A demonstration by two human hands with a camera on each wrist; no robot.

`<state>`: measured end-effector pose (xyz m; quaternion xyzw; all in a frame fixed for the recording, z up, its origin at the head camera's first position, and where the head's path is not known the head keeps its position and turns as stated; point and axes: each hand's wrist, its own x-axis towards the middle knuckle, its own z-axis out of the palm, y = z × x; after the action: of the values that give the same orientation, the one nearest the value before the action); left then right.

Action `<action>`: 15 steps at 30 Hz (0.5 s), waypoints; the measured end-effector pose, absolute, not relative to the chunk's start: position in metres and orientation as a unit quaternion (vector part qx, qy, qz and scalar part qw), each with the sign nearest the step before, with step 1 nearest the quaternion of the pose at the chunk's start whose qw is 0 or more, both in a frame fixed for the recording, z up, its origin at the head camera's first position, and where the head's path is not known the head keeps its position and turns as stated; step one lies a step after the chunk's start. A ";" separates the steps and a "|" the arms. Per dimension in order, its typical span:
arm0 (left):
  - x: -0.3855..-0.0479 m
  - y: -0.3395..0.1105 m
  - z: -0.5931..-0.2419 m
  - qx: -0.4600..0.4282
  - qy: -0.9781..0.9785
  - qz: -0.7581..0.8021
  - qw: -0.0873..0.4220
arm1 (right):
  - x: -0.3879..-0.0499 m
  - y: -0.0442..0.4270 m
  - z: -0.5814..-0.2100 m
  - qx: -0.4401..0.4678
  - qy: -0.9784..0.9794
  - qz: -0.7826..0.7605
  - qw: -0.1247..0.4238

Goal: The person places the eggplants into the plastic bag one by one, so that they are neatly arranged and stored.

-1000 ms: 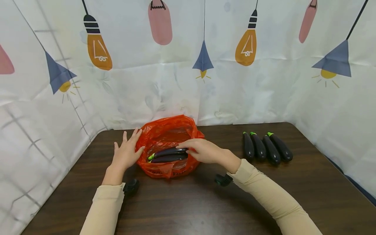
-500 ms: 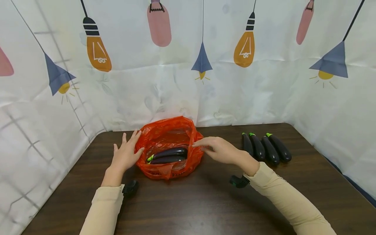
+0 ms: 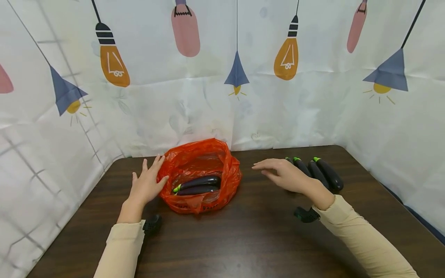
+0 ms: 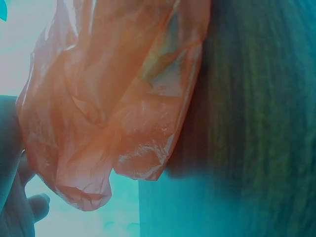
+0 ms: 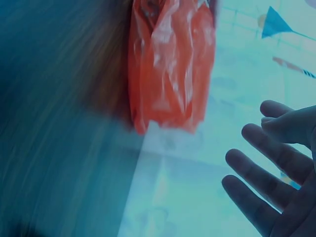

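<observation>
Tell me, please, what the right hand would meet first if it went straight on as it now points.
Probably the right side of the red bag: in the head view, the right hand points toward it across a gap. The hand's height is hard to judge, so it might pass above.

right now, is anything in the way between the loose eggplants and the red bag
Only the right hand, with its fingers between the loose eggplants and the red bag; nothing else visible stands in the way.
</observation>
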<state>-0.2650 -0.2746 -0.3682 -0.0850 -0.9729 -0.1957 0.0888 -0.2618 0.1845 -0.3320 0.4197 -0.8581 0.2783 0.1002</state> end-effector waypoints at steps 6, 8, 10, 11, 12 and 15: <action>-0.266 -0.274 -0.370 -0.084 -0.973 -0.193 0.091 | -0.260 0.208 -0.330 0.394 -0.869 0.275 0.116; -0.266 -0.274 -0.369 -0.082 -0.974 -0.193 0.090 | -0.258 0.216 -0.330 0.387 -0.872 0.274 0.122; -0.266 -0.274 -0.370 -0.081 -0.974 -0.193 0.089 | -0.258 0.222 -0.331 0.382 -0.873 0.275 0.126; -0.266 -0.274 -0.370 -0.081 -0.974 -0.193 0.089 | -0.257 0.226 -0.331 0.376 -0.876 0.275 0.127; -0.266 -0.274 -0.370 -0.081 -0.974 -0.193 0.089 | -0.257 0.229 -0.331 0.369 -0.878 0.276 0.127; -0.267 -0.274 -0.371 -0.080 -0.974 -0.193 0.091 | -0.256 0.240 -0.331 0.347 -0.887 0.276 0.128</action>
<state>-0.2667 -0.2742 -0.3715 -0.0804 -0.9738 -0.1926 0.0905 -0.2564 0.2399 -0.3309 0.3473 -0.8871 0.2761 0.1276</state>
